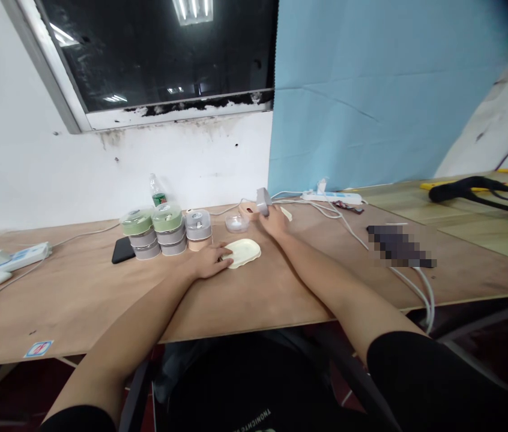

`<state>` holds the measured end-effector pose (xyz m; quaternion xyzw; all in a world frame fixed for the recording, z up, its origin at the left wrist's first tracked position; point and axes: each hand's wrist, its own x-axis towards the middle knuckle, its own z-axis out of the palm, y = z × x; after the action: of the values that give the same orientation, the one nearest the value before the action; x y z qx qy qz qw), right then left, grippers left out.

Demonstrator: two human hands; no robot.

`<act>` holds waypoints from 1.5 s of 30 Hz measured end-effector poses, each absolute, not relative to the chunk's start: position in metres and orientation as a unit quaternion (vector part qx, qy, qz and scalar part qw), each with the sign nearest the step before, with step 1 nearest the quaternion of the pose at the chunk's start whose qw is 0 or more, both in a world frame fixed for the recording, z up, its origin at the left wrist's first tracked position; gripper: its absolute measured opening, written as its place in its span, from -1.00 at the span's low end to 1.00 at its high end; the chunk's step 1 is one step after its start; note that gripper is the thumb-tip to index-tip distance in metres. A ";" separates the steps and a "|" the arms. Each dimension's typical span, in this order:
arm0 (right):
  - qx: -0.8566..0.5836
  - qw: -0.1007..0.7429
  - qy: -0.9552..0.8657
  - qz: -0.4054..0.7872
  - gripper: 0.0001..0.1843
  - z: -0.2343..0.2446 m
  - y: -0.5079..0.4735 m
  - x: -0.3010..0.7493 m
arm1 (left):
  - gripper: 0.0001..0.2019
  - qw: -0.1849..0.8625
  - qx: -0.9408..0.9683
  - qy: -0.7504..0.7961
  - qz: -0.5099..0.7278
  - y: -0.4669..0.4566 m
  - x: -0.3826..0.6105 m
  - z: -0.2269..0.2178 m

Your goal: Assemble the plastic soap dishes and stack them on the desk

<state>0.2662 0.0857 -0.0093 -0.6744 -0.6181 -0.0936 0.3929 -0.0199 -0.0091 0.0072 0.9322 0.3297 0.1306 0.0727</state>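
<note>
My left hand [211, 259] lies on the table with its fingers apart, the fingertips touching the left edge of a flat cream oval sheet [244, 252] that looks like soft clay or dough. Farther off, my right hand [275, 222] is closed around a grey blocky object [263, 201], held upright; its exact kind is unclear. Just left of that object is a peach-coloured piece [247, 207] with a dark opening. A small cream piece [287, 213] shows behind the right hand. Between the hands stands a clear round container [236, 224].
Stacked round tubs [168, 219] with green and grey lids stand left of my left hand, before a plastic bottle [157, 191]. A black phone [123, 250] lies beside them. Power strips [11, 264] and cables cross the wooden table [263, 300]; a blurred dark object [398, 246] lies right.
</note>
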 end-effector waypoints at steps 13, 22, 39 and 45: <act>-0.378 0.546 -0.732 -0.150 -0.53 0.006 0.049 0.245 | -0.04 0.187 0.869 0.369 0.271 0.001 -0.022 -0.010; -0.312 0.452 -0.836 -0.014 -0.48 0.011 0.007 0.240 | -0.03 0.219 0.816 0.351 0.403 -0.005 -0.020 0.002; -0.362 0.393 -0.845 0.035 -0.22 0.000 0.037 0.251 | -0.25 0.108 0.868 0.393 0.284 -0.014 -0.022 0.015; -0.410 0.361 -0.838 -0.001 -0.29 -0.022 0.065 0.270 | -0.31 0.063 0.902 0.381 0.192 -0.021 -0.020 0.020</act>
<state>0.2703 0.0653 -0.0223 -0.4099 -0.8378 -0.0013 0.3606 -0.0199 -0.0211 0.0196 0.9022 0.3808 0.1924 0.0634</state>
